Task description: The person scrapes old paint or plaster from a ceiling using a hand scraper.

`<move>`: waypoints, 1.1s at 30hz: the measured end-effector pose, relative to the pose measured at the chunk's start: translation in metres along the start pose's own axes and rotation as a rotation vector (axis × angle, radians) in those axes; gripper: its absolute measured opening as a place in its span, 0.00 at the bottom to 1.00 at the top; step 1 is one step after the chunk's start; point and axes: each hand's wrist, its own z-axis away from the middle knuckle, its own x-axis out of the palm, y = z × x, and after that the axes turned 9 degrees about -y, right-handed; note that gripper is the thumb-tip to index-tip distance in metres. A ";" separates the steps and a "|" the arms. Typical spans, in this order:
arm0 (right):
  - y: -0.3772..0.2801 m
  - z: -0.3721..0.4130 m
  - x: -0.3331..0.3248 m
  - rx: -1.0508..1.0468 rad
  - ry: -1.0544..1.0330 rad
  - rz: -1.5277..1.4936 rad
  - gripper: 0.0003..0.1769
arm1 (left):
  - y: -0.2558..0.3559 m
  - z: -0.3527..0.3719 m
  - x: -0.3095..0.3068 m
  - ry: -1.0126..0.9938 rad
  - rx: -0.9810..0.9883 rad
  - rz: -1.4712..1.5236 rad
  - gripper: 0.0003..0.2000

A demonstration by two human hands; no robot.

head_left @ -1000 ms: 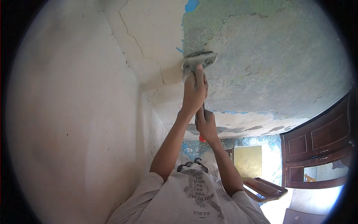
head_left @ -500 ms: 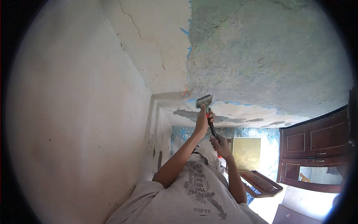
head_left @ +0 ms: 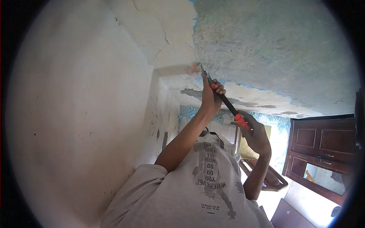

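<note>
A long-handled scraper [head_left: 229,105] with a black shaft and red grip bands slants across the middle of the view. Close behind its metal head, my left hand [head_left: 211,98] is wrapped round the upper shaft. The head is seen nearly edge-on, at or close to the border between pale paint and a rough grey-green area [head_left: 273,57]; contact cannot be made out. Lower down, my right hand [head_left: 258,139] holds the red grip end loosely, its fingers curved round it. Near the head, an orange-brown patch [head_left: 193,69] marks the pale paint.
At left rises a broad pale wall [head_left: 83,114] with small spots. Dark wooden cabinets [head_left: 317,142] stand at right. A wooden chair [head_left: 273,182] is partly hidden behind my right forearm. Peeling blue paint and tiles show beyond my hands.
The scraper head has moved up in view and turned from broadside to nearly edge-on. My right hand has shifted right, out to the handle's red end. My left hand has risen with the tool.
</note>
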 end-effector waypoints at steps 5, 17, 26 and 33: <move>-0.002 -0.001 0.003 -0.046 0.108 0.089 0.25 | 0.003 -0.005 -0.008 -0.017 -0.037 0.006 0.27; 0.092 -0.135 0.130 -0.073 0.026 -0.519 0.30 | 0.037 -0.009 -0.013 -0.159 0.055 -0.897 0.26; 0.073 -0.165 0.190 -0.143 0.409 -0.270 0.33 | 0.052 -0.016 -0.016 -0.183 0.096 -1.181 0.27; 0.087 -0.177 0.201 -0.143 0.397 -0.288 0.32 | 0.056 -0.023 -0.027 -0.203 0.080 -1.246 0.27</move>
